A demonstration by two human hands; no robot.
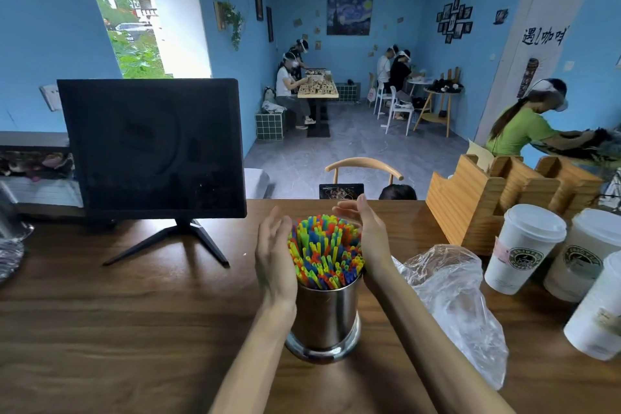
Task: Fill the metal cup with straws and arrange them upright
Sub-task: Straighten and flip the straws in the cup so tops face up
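Metal cup [325,316] stands near us on the counter, packed with straws [325,250]. Left hand [274,254] and right hand [364,239], fingers straight, flank the bundle. We judge tidying underway; next, press stragglers upright.

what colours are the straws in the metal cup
Mixed: green, yellow, blue, red and orange straws in the metal cup, shown in the head view.

Shiny metal cup [325,316] upright on wooden counter, packed with upright multicoloured straws [325,250]
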